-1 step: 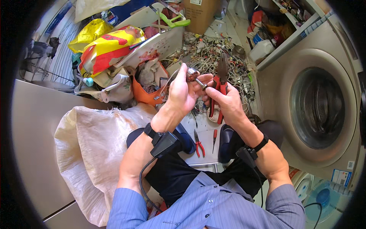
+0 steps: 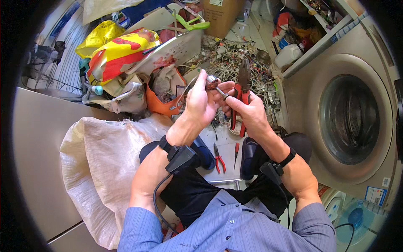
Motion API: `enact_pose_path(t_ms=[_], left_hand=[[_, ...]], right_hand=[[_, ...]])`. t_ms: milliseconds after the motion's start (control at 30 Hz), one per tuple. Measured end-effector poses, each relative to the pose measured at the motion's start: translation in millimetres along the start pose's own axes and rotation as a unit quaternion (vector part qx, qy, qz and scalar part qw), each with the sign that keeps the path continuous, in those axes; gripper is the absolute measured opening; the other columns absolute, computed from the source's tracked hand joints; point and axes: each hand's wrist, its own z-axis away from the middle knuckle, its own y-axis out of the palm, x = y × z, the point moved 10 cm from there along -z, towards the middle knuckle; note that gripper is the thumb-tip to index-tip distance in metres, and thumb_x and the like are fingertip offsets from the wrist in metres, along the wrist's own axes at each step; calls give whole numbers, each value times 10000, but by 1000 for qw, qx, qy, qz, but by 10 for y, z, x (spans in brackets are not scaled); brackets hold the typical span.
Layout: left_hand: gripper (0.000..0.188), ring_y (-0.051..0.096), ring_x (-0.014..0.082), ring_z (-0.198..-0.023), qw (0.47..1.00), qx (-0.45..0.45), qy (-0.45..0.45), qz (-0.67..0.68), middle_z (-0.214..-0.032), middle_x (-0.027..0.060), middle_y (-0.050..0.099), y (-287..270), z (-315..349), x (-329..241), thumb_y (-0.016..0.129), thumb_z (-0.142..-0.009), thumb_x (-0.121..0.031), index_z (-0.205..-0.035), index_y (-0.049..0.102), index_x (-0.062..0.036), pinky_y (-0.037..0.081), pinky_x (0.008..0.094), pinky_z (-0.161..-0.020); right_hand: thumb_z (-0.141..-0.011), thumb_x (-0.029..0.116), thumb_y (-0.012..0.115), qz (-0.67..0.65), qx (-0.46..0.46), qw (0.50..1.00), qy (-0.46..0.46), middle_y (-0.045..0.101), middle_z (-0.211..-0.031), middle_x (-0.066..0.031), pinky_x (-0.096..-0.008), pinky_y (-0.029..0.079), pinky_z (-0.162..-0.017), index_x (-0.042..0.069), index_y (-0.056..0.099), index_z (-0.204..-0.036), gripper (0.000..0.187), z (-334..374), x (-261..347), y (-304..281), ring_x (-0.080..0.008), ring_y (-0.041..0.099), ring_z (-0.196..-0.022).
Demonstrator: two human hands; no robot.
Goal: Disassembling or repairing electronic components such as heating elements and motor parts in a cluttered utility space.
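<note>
My left hand (image 2: 199,101) is closed around a small motor rotor (image 2: 211,82), a metal core with copper-coloured windings. The rotor's thin shaft points toward my right hand (image 2: 251,112). That hand grips combination pliers (image 2: 244,80) with red and black handles, dark jaws pointing up and away. My right thumb and fingertips also touch the shaft's end. Below my hands, on a pale board (image 2: 226,152) between my feet, lie red-handled long-nose pliers (image 2: 218,159) and a red-handled screwdriver (image 2: 236,154).
Beyond my hands spreads a heap of tangled wires and scrap (image 2: 235,56). An orange bag (image 2: 161,101) and a red-and-yellow bag (image 2: 121,52) stand at the far left. A large white woven sack (image 2: 100,168) lies near left. A washing machine (image 2: 302,101) stands on the right.
</note>
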Motion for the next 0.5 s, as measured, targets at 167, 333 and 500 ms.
enact_pose_path(t_ms=[167, 333, 500], left_hand=[[505, 679, 320, -1043, 999, 35, -18, -10, -1182, 233, 711, 39, 8, 24, 356, -1098, -498, -1112, 592, -52, 514, 472, -946], [383, 676, 299, -1059, 996, 65, -8, -52, -1213, 183, 709, 135, 96, 36, 421, -1059, -366, -1204, 599, -59, 497, 454, -945], [416, 684, 232, -1097, 985, 105, 77, -110, -1247, 126, 690, 285, 173, -89, 615, -964, -61, -1374, 552, -31, 533, 388, -964]], right_hand=[[-964, 167, 695, 10, -14, 999, 39, 704, -958, -69, -290, 559, -735, 17, 626, -1213, 298, -3, -69, -20, -135, 676, -811], [-981, 148, 649, -35, -8, 995, 88, 716, -986, -113, -320, 574, -744, 19, 607, -1204, 261, 3, -204, -94, -178, 696, -818], [-940, 134, 681, 3, -21, 998, 64, 721, -890, -70, -284, 536, -683, 1, 660, -1058, 179, -3, -208, -166, -133, 659, -721]])
